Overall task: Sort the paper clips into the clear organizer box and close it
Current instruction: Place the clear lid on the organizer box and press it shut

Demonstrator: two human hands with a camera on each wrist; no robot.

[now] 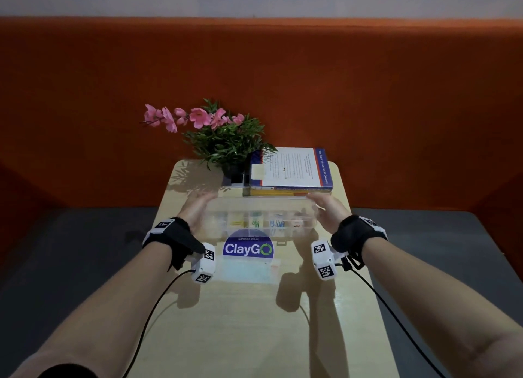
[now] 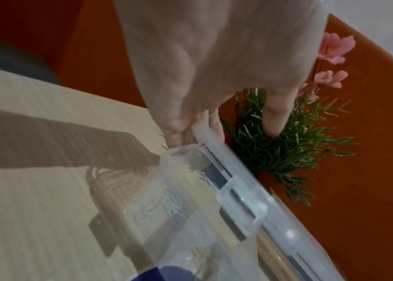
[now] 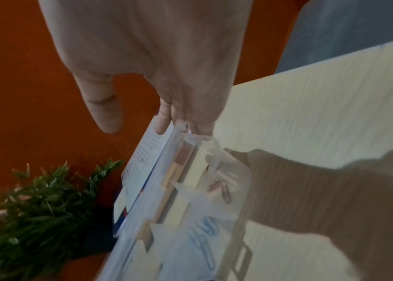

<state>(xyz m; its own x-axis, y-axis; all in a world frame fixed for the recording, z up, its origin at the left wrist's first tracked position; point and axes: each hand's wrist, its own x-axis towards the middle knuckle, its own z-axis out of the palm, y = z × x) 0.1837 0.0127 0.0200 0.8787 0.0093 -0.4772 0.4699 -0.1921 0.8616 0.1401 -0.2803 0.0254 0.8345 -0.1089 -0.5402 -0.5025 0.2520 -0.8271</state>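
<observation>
A: Item: clear box (image 1: 256, 222), on the bench (image 1: 254, 321), just in front of the stacked books (image 1: 291, 173). Lid (image 2: 236, 161) raised at the far edge, not yet down.

B: Hands?

A: Left hand (image 1: 195, 212) at the lid's left end, fingers (image 2: 212, 121) curled round its far corner. Right hand (image 1: 331, 213) at the right end, fingers (image 3: 164, 116) hooked on that corner. Both thumbs free of the lid.

B: Risks?

A: Likely three. Uneven lowering: one end down first, lid twisted, catch (image 2: 241, 207) missed. Fingers trapped under the rim if not withdrawn in time. Box pushed back into the books or the potted plant (image 1: 223, 139), both just behind it.

B: Contents?

A: Paper clips (image 1: 277, 224) sorted by colour into compartments: yellow, green, blue, red. Red: about three seen from the right wrist. Blue: several, exact number not readable. Others too blurred to count.

B: Tally?

A: One box, one lid, two hands, one plant, one stack of at least two books, one sticker (image 1: 248, 246) on the bench.
</observation>
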